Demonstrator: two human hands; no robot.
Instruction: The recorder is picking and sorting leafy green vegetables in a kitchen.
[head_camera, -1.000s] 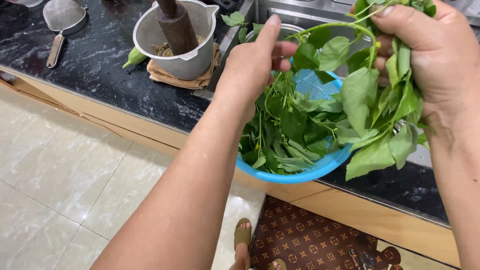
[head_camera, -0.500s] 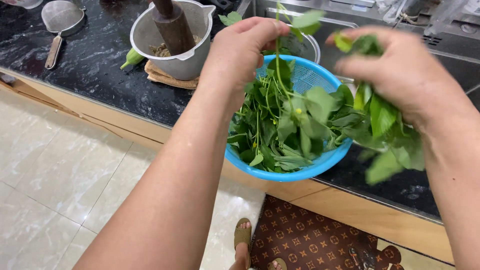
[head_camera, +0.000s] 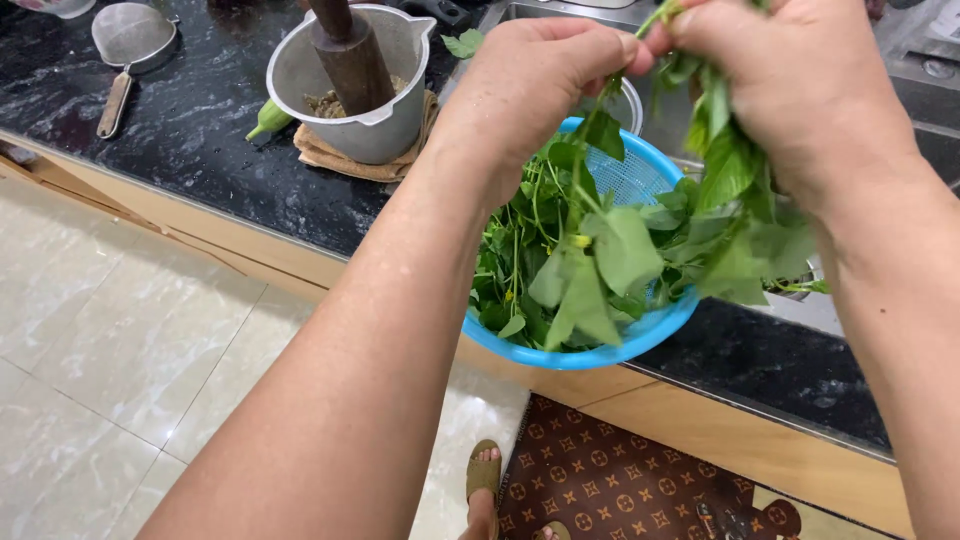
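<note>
My left hand (head_camera: 545, 80) pinches a green stem of the leafy greens (head_camera: 600, 260) above a blue plastic colander (head_camera: 600, 345). Close beside it, my right hand (head_camera: 790, 80) grips a bunch of the same greens, whose leaves hang down over the colander. More greens fill the colander, which sits at the front edge of the black stone counter (head_camera: 210, 130) and juts out over it.
A grey mortar (head_camera: 355, 100) with a dark wooden pestle (head_camera: 345, 50) stands on a folded cloth (head_camera: 335, 160), a green vegetable (head_camera: 268, 120) beside it. A metal strainer (head_camera: 130, 45) lies far left. A patterned brown mat (head_camera: 620, 480) and my sandalled foot (head_camera: 485, 480) are below.
My two hands have come together above the colander. The right hand has lifted its bunch higher, and the left hand has closed on a stem.
</note>
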